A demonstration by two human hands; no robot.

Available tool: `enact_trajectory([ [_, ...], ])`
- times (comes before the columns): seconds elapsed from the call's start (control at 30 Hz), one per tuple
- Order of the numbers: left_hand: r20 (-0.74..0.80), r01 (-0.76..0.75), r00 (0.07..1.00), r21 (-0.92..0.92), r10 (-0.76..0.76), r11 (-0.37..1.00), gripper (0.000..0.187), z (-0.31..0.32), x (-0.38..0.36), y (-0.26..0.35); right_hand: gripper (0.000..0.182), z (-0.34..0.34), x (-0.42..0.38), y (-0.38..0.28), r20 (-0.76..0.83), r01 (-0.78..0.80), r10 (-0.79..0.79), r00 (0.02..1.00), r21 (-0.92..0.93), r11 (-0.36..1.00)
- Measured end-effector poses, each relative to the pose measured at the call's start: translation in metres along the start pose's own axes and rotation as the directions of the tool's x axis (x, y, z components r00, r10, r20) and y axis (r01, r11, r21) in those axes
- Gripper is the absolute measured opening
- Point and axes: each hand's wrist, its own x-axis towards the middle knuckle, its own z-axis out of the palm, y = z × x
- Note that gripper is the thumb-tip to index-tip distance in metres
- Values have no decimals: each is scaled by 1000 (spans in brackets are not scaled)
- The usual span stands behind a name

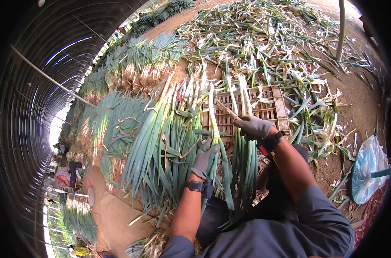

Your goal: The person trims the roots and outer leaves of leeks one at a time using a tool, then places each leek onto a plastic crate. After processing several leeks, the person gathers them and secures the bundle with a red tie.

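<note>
My left hand [205, 160], in a grey glove, is closed around a large green onion [213, 118] near where its white stalk turns to leaf. The stalk points away from me and its leaves hang toward my lap. My gloved right hand [253, 127] grips a thin brown stick-like tool [227, 110], angled up and left toward that stalk. Beneath both lies a beige slatted plastic crate [282, 107]. More green onions with white stalks [244, 96] lie across the crate, just beyond my right hand. A thick pile of green onions [161, 129] lies left of my left hand.
Stripped leaves [264, 30] cover the soil ahead and to the right. Bundled green onions [137, 69] stand in rows at the left. A clear plastic bag [369, 172] lies at far right, near an upright pole [340, 30]. A curved dark tunnel roof [36, 86] rises at left.
</note>
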Motion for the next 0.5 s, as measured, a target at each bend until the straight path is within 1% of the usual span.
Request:
enact_trajectory([
  [0.03, -4, -7, 1000, 4, 7, 1000, 54, 8, 0, 11, 60, -3, -6, -1, 24, -24, 23, 999, 54, 998],
  [0.07, -35, -47, 998, -7, 47, 999, 56, 21, 3, 21, 56, -10, 3, 13, 8, -60, 60, 998, 162, 985],
  [0.1, -24, -69, 997, 21, 70, 997, 58, 28, 12, 25, 57, -18, -2, 11, 13, -32, 30, 999, 195, 980],
  [0.17, -2, -112, 994, 76, 112, 991, 61, 44, 30, 29, 55, -30, -4, 19, -94, -31, 69, 993, 363, 931],
  [0.2, 24, -125, 992, 219, 123, 968, 67, 57, 36, 35, 54, -35, 10, 36, -147, 43, 21, 989, 412, 910],
  [0.23, 8, -106, 994, 324, 110, 940, 65, 67, 40, 35, 52, -39, 5, 35, -178, 54, 29, 984, 445, 894],
  [0.27, 70, -297, 951, 474, 301, 829, 62, 62, 75, -5, 52, -41, 1, 32, -196, 62, 34, 980, 461, 885],
  [0.3, 113, -288, 952, 648, 285, 705, 59, 58, 80, -10, 52, -40, -1, 29, -209, 68, 39, 977, 478, 876],
  [0.33, 157, -284, 950, 790, 269, 544, 56, 55, 85, -14, 52, -39, -2, 26, -195, 59, 37, 980, 468, 882],
  [0.37, 108, -124, 992, 922, 65, 368, 54, 72, 61, 18, 52, -37, -4, 25, -186, 52, 39, 982, 459, 887],
  [0.4, 64, -70, 998, 944, 29, 323, 54, 70, 54, 27, 52, -34, -3, 27, -195, 114, -39, 980, 390, 914],
  [0.43, 34, -78, 992, 924, 122, 374, 53, 51, 60, 22, 52, -29, -4, 19, -167, 70, -2, 986, 401, 913],
  [0.5, -32, -113, 955, 878, 294, 465, 52, 1, 77, 8, 51, -17, -3, 6, -133, 34, 13, 991, 345, 938],
])
